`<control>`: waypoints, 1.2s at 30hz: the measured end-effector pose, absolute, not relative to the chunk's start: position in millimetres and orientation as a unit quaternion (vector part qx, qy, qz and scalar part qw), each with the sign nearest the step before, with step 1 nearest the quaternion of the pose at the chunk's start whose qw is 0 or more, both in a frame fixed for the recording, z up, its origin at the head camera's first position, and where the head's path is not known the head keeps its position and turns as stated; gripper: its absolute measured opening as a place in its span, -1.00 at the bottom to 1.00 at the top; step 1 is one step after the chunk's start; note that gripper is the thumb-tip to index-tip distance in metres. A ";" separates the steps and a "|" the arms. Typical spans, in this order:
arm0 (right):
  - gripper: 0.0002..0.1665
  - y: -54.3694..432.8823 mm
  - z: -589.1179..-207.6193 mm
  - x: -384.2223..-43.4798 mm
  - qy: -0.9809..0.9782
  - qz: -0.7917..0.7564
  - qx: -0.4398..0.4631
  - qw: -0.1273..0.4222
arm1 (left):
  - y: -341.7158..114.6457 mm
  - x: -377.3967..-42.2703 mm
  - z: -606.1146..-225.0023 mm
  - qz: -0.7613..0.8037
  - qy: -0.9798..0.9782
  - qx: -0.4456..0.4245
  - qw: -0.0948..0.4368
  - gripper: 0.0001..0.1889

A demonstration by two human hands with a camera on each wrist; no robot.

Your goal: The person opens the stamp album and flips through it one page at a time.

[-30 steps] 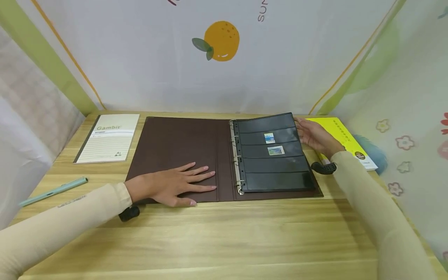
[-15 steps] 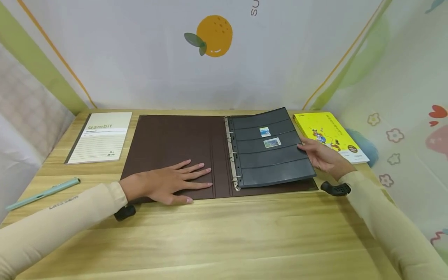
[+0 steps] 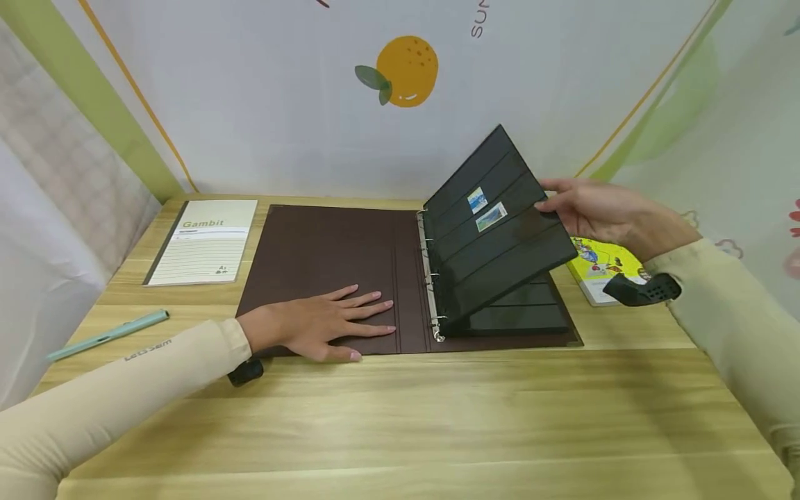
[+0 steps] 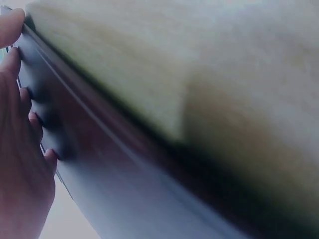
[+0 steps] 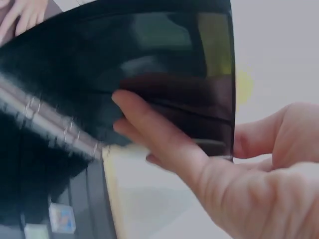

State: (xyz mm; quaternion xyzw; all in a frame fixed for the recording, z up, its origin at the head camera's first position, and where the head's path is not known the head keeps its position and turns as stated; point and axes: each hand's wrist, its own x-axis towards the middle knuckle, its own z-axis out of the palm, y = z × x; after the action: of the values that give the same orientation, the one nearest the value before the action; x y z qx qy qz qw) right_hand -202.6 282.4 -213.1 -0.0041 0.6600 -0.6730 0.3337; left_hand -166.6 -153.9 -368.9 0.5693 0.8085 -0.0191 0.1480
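Observation:
A dark brown ring binder (image 3: 331,253) lies spread out on the wooden table. My left hand (image 3: 321,326) rests flat on its bare left cover, fingers spread. At the right, my right hand (image 3: 615,212) pinches the outer edge of a black stamp-album page (image 3: 500,271), thumb on the near face. The page tilts up from the metal rings (image 3: 428,278); two small stamps, one (image 3: 478,200) above the other (image 3: 492,217), sit in its strips. Another black page (image 3: 519,316) lies beneath, mostly hidden. The right wrist view shows the lifted page (image 5: 169,45) bending beside the thumb.
A Gambit notebook (image 3: 206,243) lies left of the binder, with a pale green pen (image 3: 112,335) in front of it. Partly behind the right hand is a yellow book (image 3: 603,260). A printed curtain (image 3: 300,104) hangs along the table's back edge.
My right hand has moved from the page's upper right corner down its edge, then raised it, uncovering part of the page below. My left hand has stayed on the cover.

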 end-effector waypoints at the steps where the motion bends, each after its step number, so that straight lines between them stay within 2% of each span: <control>1: 0.01 271.7 -204.5 -203.9 0.686 -0.648 -0.002 0.330 | -153.7 -167.0 -369.1 -0.021 0.810 0.566 0.150 -0.34; 6: -0.05 217.2 -176.4 -211.1 0.766 -0.556 -0.004 0.323 | -152.3 -170.4 -372.0 -0.030 0.816 0.555 0.155 -0.34; 11: -0.03 179.0 -166.0 -212.5 0.745 -0.565 -0.001 0.353 | -147.4 -173.6 -373.5 -0.028 0.819 0.552 0.157 -0.34; 17: -0.01 157.4 -166.7 -209.9 0.731 -0.574 0.002 0.368 | -145.9 -176.4 -367.0 -0.027 0.824 0.545 0.156 -0.38; 21: -0.01 154.4 -167.7 -211.0 0.728 -0.577 0.004 0.371 | -139.7 -172.2 -352.9 0.003 0.843 0.508 0.180 -0.39; 23: 0.00 153.0 -168.2 -211.9 0.727 -0.576 0.003 0.373 | -129.1 -167.9 -338.3 0.080 0.860 0.465 0.196 -0.39; 26: 0.00 151.3 -168.4 -212.5 0.726 -0.576 0.000 0.375 | -100.0 -159.3 -299.3 0.312 0.853 0.326 0.262 -0.37; 30: -0.01 150.0 -165.9 -211.6 0.729 -0.576 -0.001 0.370 | -54.6 -152.1 -232.1 0.555 0.773 0.137 0.276 -0.40; 33: -0.03 149.3 -162.8 -210.6 0.735 -0.567 -0.005 0.371 | -31.7 -151.7 -197.8 0.564 0.775 0.104 0.265 -0.52; 36: -0.03 147.7 -160.4 -210.3 0.726 -0.572 -0.013 0.382 | -22.7 -152.1 -183.6 0.538 0.791 0.113 0.270 -0.43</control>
State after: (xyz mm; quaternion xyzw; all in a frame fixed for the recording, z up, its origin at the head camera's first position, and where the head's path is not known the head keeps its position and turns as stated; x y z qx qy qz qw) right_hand -210.3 147.7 -160.4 -0.0132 0.7258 -0.5719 0.3821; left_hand -152.1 -22.7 -183.6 0.1126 0.7905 0.5379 0.2704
